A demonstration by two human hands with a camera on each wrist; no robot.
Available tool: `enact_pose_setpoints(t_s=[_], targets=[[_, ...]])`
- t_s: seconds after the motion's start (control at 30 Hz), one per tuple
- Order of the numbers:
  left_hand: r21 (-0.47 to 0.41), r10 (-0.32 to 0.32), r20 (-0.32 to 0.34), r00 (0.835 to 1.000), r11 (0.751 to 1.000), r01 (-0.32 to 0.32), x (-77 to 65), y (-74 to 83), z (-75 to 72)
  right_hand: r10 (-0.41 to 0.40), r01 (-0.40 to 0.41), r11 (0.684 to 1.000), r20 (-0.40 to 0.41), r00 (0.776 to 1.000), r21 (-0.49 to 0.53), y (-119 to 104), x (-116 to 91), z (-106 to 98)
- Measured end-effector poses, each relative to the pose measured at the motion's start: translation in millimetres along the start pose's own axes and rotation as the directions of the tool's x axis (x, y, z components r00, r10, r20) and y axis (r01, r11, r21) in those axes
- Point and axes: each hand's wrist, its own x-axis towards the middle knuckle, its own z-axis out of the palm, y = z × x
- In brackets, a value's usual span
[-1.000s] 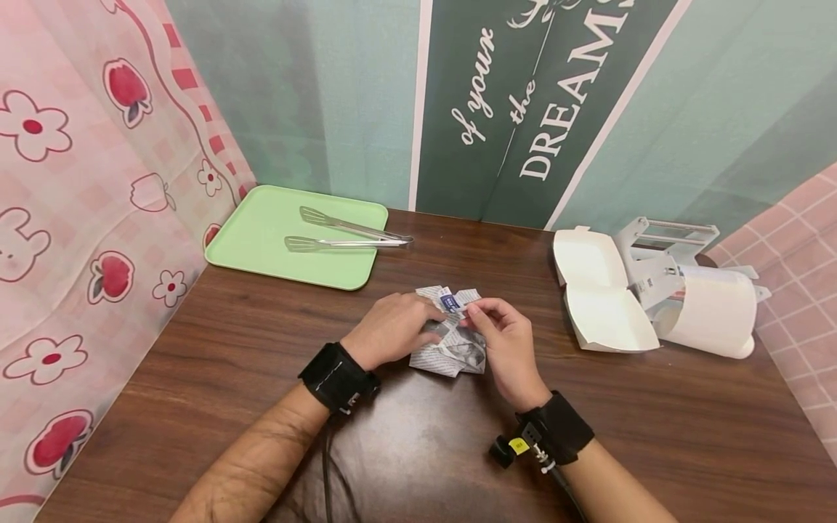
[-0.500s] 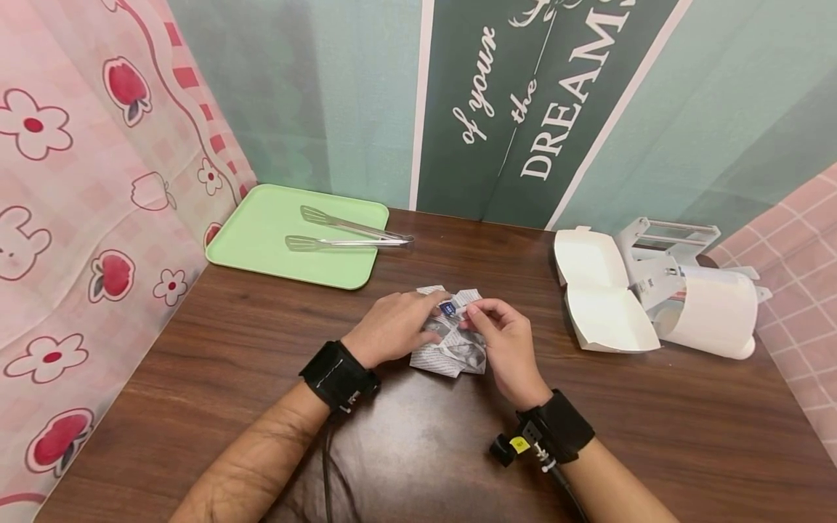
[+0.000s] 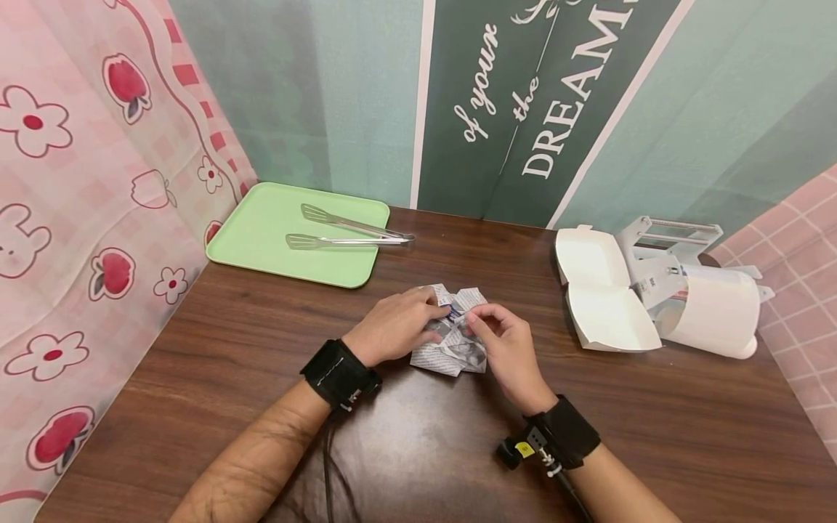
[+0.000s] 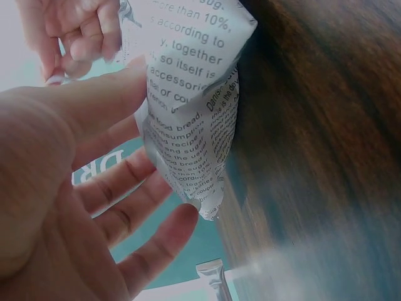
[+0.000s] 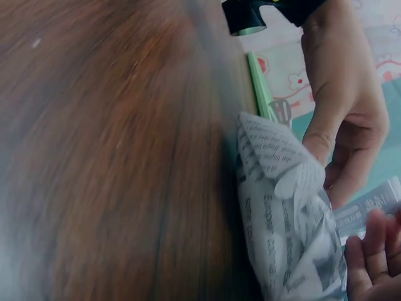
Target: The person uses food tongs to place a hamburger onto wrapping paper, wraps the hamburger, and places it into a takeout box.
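A package wrapped in newsprint-patterned paper (image 3: 439, 356) lies on the table between my two hands. My left hand (image 3: 399, 327) rests on its left side, with the thumb and fingertips touching the paper in the left wrist view. A blue and white sticker (image 3: 453, 314) lies over the top of the package, with a left fingertip at its left end. My right hand (image 3: 508, 352) pinches the sticker's right end between thumb and forefinger. What the paper contains is hidden.
A green tray (image 3: 255, 225) at the back left carries metal tongs (image 3: 340, 241), whose joined end overhangs its edge. At the right stand an open white box (image 3: 608, 312) and a white holder with a paper roll (image 3: 716, 309).
My right hand has come slightly down with the sticker's end, and the sticker now lies closer to the paper. The left hand stays on the package, its fingertip over the sticker's other end.
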Motion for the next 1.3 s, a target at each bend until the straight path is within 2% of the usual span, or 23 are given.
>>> enact_pose_setpoints(t_s=[0.07,0.17,0.27,0.43,0.6,0.8,1.03,1.2,1.3], targets=[[-0.008,0.005,0.008,1.000,1.000,-0.005,0.4,-0.2,0.0,-0.086,0.088,0.992,0.023,0.996,-0.088,4,0,-3],[-0.026,0.005,0.029,1.000,1.000,-0.004,0.6,-0.5,-0.4,-0.220,0.233,0.954,0.091,0.971,-0.186,9,-1,-8],[-0.054,-0.010,0.051,0.999,0.998,0.013,0.5,-1.2,-0.5,-0.275,0.308,0.926,0.169,0.946,-0.220,12,-1,-13],[-0.093,-0.041,0.064,0.997,0.995,0.047,0.9,-4.1,1.4,-0.267,0.336,0.905,0.266,0.926,-0.260,14,-3,-22],[-0.107,-0.039,0.075,0.996,0.993,0.047,1.8,-6.7,2.4,-0.264,0.358,0.878,0.304,0.915,-0.317,15,-4,-28],[-0.120,0.011,0.077,0.997,0.993,-0.002,1.6,-7.9,2.2,-0.275,0.391,0.853,0.338,0.900,-0.346,16,-4,-32],[-0.073,0.035,0.069,0.997,0.997,-0.030,0.7,-7.7,2.5,-0.297,0.446,0.812,0.392,0.871,-0.377,16,-3,-35],[-0.058,0.050,0.065,0.997,0.997,-0.046,-0.4,-7.4,2.5,-0.333,0.507,0.759,0.426,0.841,-0.408,16,-1,-37],[-0.050,0.049,0.068,0.996,0.998,-0.045,-0.6,-7.5,2.5,-0.353,0.551,0.707,0.452,0.819,-0.444,17,1,-39]])
